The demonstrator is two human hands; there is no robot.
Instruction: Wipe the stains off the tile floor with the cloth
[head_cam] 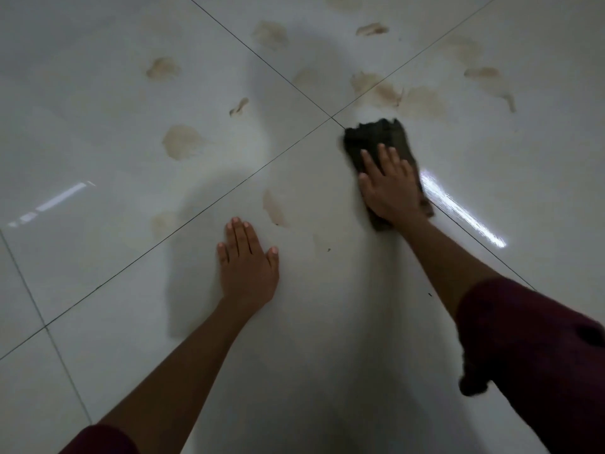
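Observation:
A dark cloth [376, 136] lies flat on the white tile floor [98, 93], just below where the grout lines cross. My right hand [389, 188] presses down on it, fingers spread, with the cloth sticking out ahead of the fingertips. Just beyond the cloth lies a cluster of brown stains [422, 101]. A second brown stain [181, 140] sits to the left, and a narrow one [273, 209] lies just above my left hand [247, 260]. That hand rests palm-down on the tile, fingers together, holding nothing.
Several more brown stains are scattered across the far tiles, such as one at the upper left [162, 68] and one at the top right [371, 28]. Dark grout lines [229, 191] divide the glossy tiles. My dark red sleeve [530, 348] hangs at the lower right.

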